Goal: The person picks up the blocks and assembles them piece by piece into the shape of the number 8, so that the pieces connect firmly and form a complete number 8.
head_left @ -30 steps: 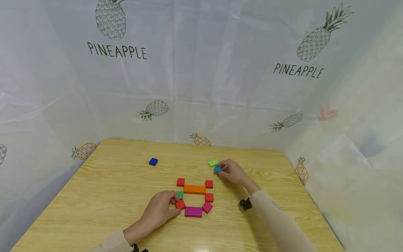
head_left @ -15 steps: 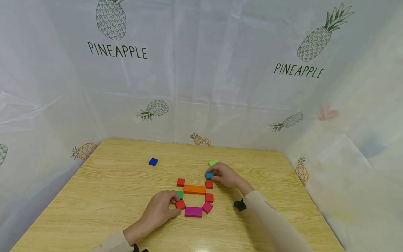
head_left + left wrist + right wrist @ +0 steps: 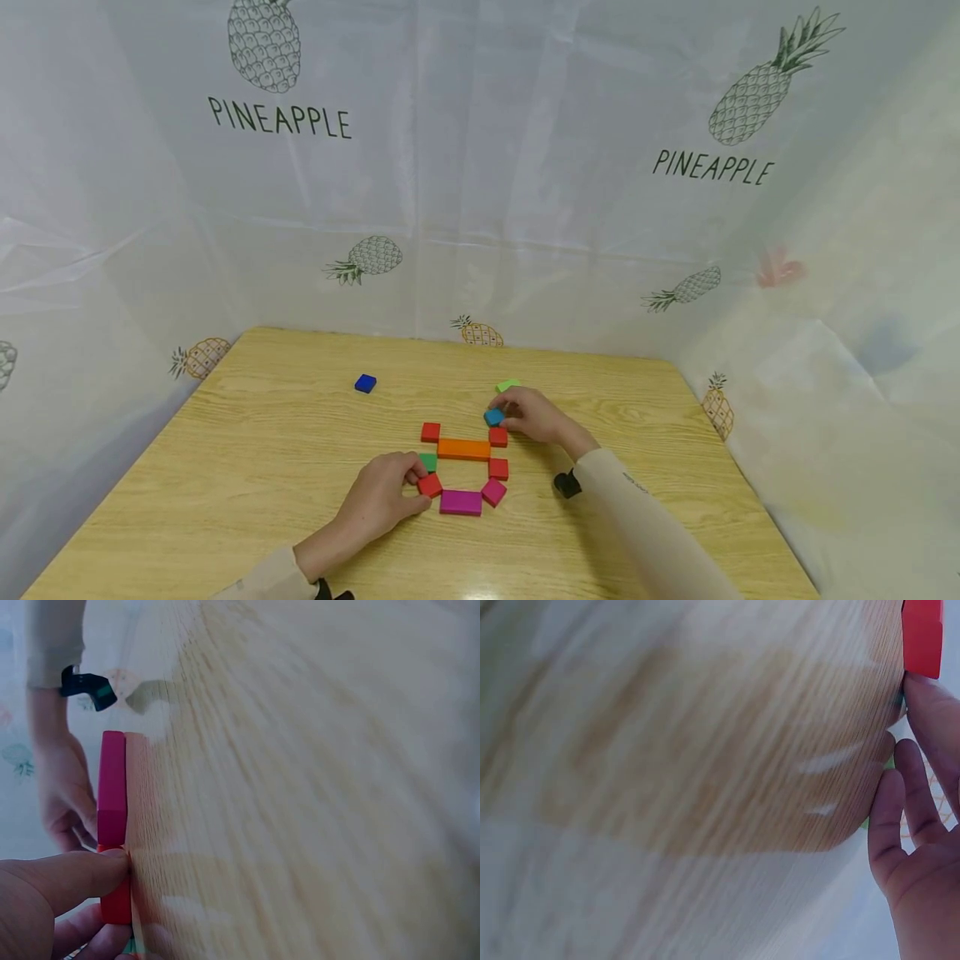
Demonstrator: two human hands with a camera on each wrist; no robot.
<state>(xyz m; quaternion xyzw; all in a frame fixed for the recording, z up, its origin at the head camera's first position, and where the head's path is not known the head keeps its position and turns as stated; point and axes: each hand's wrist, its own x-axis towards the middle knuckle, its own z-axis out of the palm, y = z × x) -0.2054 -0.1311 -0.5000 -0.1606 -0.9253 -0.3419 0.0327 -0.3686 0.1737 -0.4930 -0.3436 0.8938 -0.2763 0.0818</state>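
Observation:
My left hand (image 3: 380,495) pinches a tilted red block (image 3: 116,904) between thumb and fingers, beside the magenta bar (image 3: 461,502). Just behind that red block is a green block (image 3: 428,462), partly covered by my fingertips. With thumb and fingers my right hand (image 3: 534,415) holds a light blue block (image 3: 494,417), close behind the right rear red block (image 3: 498,437). The right wrist view mostly hides the blue block behind the thumb. An orange bar (image 3: 464,450) lies between the two rear red blocks, the other being the left one (image 3: 431,432).
A lime green block (image 3: 507,386) lies behind my right hand. Farther left on the wooden table (image 3: 262,433) is a dark blue block (image 3: 365,383). Another red block (image 3: 498,469) and a pink block (image 3: 494,492) form the right side of the arrangement. A printed curtain (image 3: 480,167) borders the table.
My right hand has carried the light blue block left and toward me, from beside the lime block to behind the right rear red block. My left hand has stayed in place.

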